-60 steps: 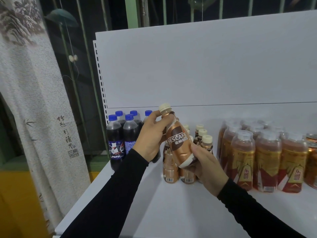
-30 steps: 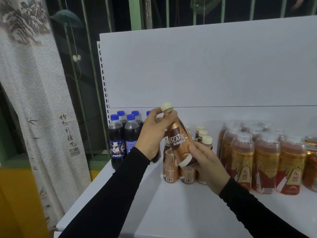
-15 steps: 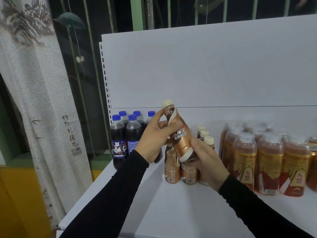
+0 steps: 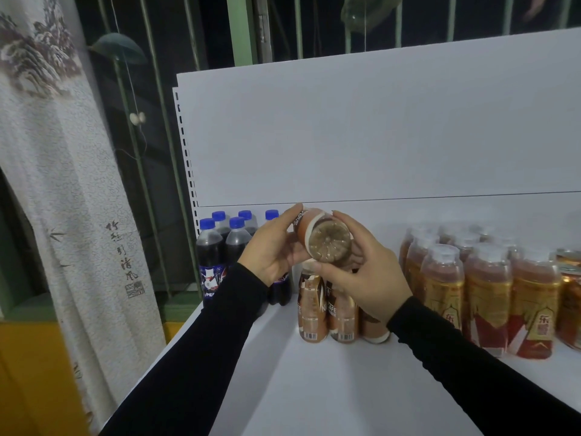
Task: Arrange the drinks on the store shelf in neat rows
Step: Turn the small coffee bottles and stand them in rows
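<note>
- The white shelf (image 4: 330, 388) fills the low half of the view, with a tall white back panel (image 4: 377, 127) behind it.
- A pale curtain (image 4: 56, 171) with dark writing hangs at 9 o'clock, off the shelf.
- Gold tea bottles (image 4: 487, 291) stand close together in rows at 3 o'clock. They look neat.
- Dark cola bottles (image 4: 217, 247) with blue caps stand in a group at 10 o'clock from the hands, near the back corner.
- Small coffee bottles (image 4: 327, 306) stand in a tight group on the shelf at 6 o'clock from the hands, between the cola and the tea.
- The right hand (image 4: 367, 275) curls around one brown coffee bottle, the held bottle (image 4: 328, 239), from the 4 o'clock side.
- The left hand (image 4: 273, 247) grips the same bottle from the 9 o'clock side, with a fingertip up on top.
- The held bottle is up in the air, just above the coffee group. It lies tipped over, so its round bottom faces the camera. Its cap is hidden.
- I think the step in hand is checking or turning this bottle before it goes into the coffee rows.
- Next, I think the bottle must be stood upright, cap up, label to the front.
- Then it needs a free spot in line with the coffee group. It should go down gently so the others do not tip.
</note>
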The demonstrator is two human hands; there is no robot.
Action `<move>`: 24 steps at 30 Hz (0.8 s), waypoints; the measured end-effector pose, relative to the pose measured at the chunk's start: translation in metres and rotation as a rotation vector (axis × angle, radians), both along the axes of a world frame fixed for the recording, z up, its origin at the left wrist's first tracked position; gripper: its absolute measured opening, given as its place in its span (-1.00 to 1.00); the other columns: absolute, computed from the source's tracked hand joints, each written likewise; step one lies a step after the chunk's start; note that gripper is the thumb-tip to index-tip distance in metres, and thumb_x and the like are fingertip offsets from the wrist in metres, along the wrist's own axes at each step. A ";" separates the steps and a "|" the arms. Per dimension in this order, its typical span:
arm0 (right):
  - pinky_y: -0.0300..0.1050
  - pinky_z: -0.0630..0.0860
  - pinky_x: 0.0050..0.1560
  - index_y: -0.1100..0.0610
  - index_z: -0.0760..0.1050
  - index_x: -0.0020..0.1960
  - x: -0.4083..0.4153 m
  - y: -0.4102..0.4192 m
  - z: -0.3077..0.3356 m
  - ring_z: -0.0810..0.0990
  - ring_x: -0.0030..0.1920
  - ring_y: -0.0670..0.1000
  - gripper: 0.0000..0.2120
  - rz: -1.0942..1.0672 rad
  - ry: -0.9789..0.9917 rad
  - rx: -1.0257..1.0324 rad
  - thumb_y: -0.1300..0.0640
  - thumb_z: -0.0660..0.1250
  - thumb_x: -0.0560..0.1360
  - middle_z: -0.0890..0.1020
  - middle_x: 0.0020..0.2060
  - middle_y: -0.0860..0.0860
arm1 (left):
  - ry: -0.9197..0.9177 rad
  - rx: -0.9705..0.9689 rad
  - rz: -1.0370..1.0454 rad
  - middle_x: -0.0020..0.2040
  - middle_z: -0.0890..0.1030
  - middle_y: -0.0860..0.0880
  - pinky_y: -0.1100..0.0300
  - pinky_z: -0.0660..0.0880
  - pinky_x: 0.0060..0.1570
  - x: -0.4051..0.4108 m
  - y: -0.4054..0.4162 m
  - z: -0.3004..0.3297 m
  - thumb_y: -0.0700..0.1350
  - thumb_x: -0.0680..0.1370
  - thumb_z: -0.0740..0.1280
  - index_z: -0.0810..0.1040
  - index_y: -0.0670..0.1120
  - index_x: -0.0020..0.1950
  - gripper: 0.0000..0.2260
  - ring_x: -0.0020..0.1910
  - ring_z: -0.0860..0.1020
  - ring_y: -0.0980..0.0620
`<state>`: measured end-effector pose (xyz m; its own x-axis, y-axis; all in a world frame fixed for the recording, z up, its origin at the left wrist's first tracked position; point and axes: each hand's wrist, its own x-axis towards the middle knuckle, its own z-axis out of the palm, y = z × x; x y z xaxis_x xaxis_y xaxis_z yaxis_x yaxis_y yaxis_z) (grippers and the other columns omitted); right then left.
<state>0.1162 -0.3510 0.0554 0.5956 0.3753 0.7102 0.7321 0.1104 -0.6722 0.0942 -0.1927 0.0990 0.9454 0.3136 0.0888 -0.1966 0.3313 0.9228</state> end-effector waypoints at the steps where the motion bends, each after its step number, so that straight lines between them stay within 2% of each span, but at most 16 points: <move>1: -0.48 0.47 -0.04 -0.27 0.34 0.27 -0.001 0.001 0.003 0.61 0.03 -0.32 -0.35 -0.008 -0.007 -0.002 0.03 0.58 0.32 0.62 -0.03 -0.39 | 0.007 -0.020 -0.013 -0.29 0.68 -0.14 0.12 0.61 -0.42 -0.001 -0.001 0.001 -0.05 0.60 0.37 0.56 -0.22 0.12 -0.75 -0.34 0.69 -0.04; 3: -0.42 0.51 -0.10 -0.30 0.37 0.26 -0.002 0.003 0.008 0.64 -0.06 -0.25 -0.38 -0.031 -0.018 -0.013 -0.08 0.55 0.29 0.66 -0.07 -0.31 | 0.016 -0.050 -0.026 -0.28 0.67 -0.16 0.09 0.63 -0.42 -0.002 -0.001 0.003 -0.05 0.59 0.37 0.55 -0.23 0.13 -0.74 -0.33 0.69 -0.07; 6: -0.38 0.53 -0.16 -0.27 0.39 0.30 0.000 0.005 0.012 0.65 -0.19 -0.18 -0.37 -0.062 -0.029 -0.025 -0.03 0.58 0.33 0.69 -0.15 -0.14 | 0.031 -0.069 -0.034 -0.18 0.68 -0.19 0.03 0.67 -0.28 0.000 0.001 0.002 -0.02 0.59 0.38 0.57 -0.23 0.16 -0.70 -0.22 0.68 -0.11; 7: -0.39 0.53 -0.16 -0.27 0.39 0.29 0.000 0.006 0.012 0.64 -0.21 -0.19 -0.38 -0.066 -0.035 -0.031 -0.03 0.57 0.33 0.69 -0.16 -0.13 | 0.037 -0.073 -0.030 -0.18 0.68 -0.18 0.04 0.66 -0.28 0.000 0.002 0.001 -0.01 0.59 0.38 0.58 -0.23 0.14 -0.71 -0.21 0.69 -0.11; 10: -0.37 0.56 -0.15 -0.26 0.39 0.29 0.000 0.008 0.013 0.65 -0.19 -0.19 -0.40 -0.086 -0.059 -0.054 -0.08 0.56 0.33 0.70 -0.14 -0.12 | 0.049 -0.115 -0.022 -0.20 0.68 -0.16 0.11 0.63 -0.43 0.000 0.003 -0.002 -0.01 0.59 0.39 0.60 -0.23 0.05 -0.74 -0.28 0.69 -0.08; 12: -0.34 0.58 -0.14 -0.27 0.40 0.29 0.001 0.008 0.013 0.65 -0.19 -0.16 -0.41 -0.090 -0.062 -0.063 -0.10 0.55 0.33 0.70 -0.14 -0.08 | 0.054 -0.147 -0.026 -0.16 0.66 -0.17 0.12 0.62 -0.45 -0.001 0.003 -0.002 -0.03 0.59 0.39 0.60 -0.24 0.02 -0.75 -0.30 0.69 -0.07; 15: -0.32 0.59 -0.14 -0.25 0.41 0.30 0.003 0.009 0.012 0.65 -0.21 -0.15 -0.41 -0.094 -0.065 -0.069 -0.11 0.55 0.33 0.70 -0.16 -0.07 | 0.058 -0.158 -0.026 -0.09 0.63 -0.18 0.13 0.61 -0.46 -0.001 0.004 -0.003 -0.03 0.58 0.40 0.59 -0.24 0.08 -0.73 -0.28 0.68 -0.07; 22: -0.30 0.60 -0.13 -0.32 0.39 0.25 0.003 0.008 0.011 0.65 -0.21 -0.13 -0.43 -0.079 -0.055 -0.087 -0.12 0.55 0.32 0.70 -0.16 -0.06 | 0.066 -0.176 -0.031 -0.12 0.63 -0.19 0.14 0.58 -0.51 -0.002 0.004 -0.003 -0.05 0.58 0.41 0.59 -0.25 0.05 -0.74 -0.34 0.68 -0.08; 24: -0.33 0.58 -0.15 -0.35 0.36 0.24 0.003 0.007 0.011 0.65 -0.21 -0.14 -0.41 -0.063 -0.034 -0.094 -0.16 0.54 0.30 0.69 -0.18 -0.07 | 0.066 -0.179 -0.044 -0.12 0.63 -0.19 0.13 0.59 -0.51 -0.003 0.003 -0.003 -0.05 0.58 0.40 0.58 -0.26 0.10 -0.72 -0.33 0.68 -0.09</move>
<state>0.1187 -0.3442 0.0666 0.5964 0.4039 0.6937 0.7578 0.0016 -0.6525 0.0916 -0.1897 0.0964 0.9604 0.2774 -0.0275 -0.1193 0.4981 0.8589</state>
